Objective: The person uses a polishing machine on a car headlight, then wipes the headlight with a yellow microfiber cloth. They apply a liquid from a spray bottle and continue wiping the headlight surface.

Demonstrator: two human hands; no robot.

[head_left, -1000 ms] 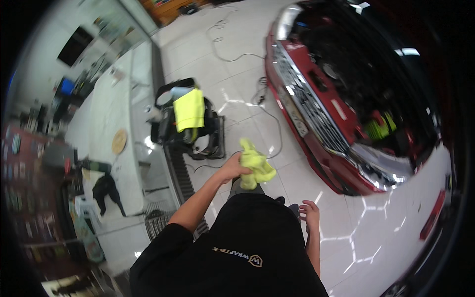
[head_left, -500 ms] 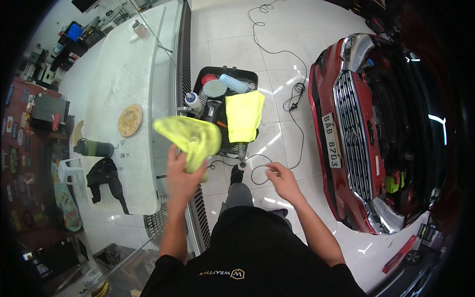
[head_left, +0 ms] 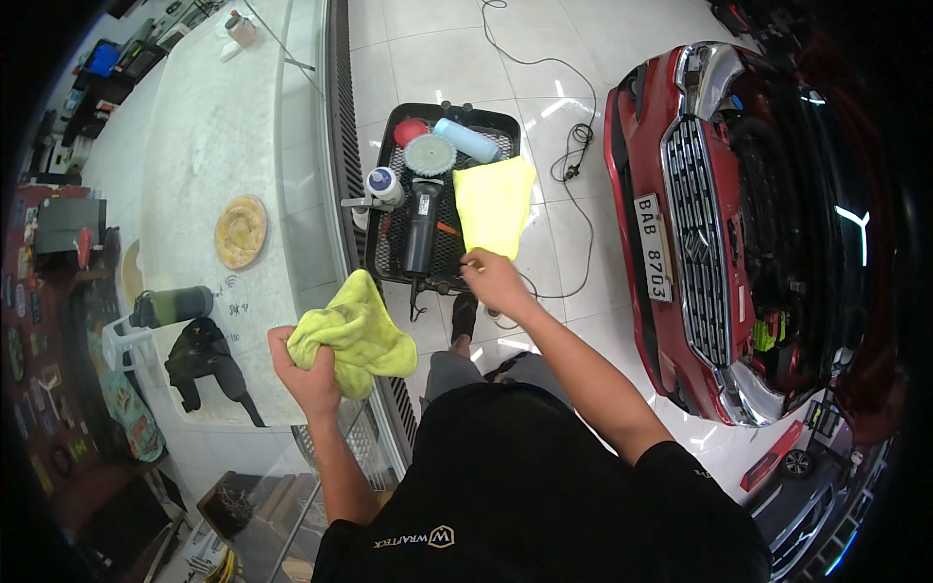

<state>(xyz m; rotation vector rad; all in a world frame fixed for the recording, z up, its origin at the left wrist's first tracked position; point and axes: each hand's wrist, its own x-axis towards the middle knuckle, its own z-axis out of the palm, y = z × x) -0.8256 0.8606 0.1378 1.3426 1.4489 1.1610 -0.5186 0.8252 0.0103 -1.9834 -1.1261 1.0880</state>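
My left hand (head_left: pixel 309 374) is closed on a crumpled yellow-green microfiber cloth (head_left: pixel 355 335), which hangs out to the right of it. My right hand (head_left: pixel 494 280) has its fingers curled at the lower edge of a second, brighter yellow cloth (head_left: pixel 494 204). What those fingers pinch, if anything, is too small to make out. This cloth lies draped over the right side of a black tool cart (head_left: pixel 387 262). Beside it on the cart lies a black polisher (head_left: pixel 422 233) with a round pale pad (head_left: pixel 430 154) at its far end.
The cart also carries a white bottle (head_left: pixel 385 185), a red round thing (head_left: pixel 409 132) and a light-blue cylinder (head_left: pixel 466 141). Right stands a red car front (head_left: pixel 649 233). A black cable (head_left: pixel 581 136) crosses the floor. At left, a white table (head_left: pixel 194 126) stands behind glass.
My left hand has moved left and down with its cloth, away from the cart, uncovering the polisher. My right hand has reached forward and left to the draped cloth's edge.
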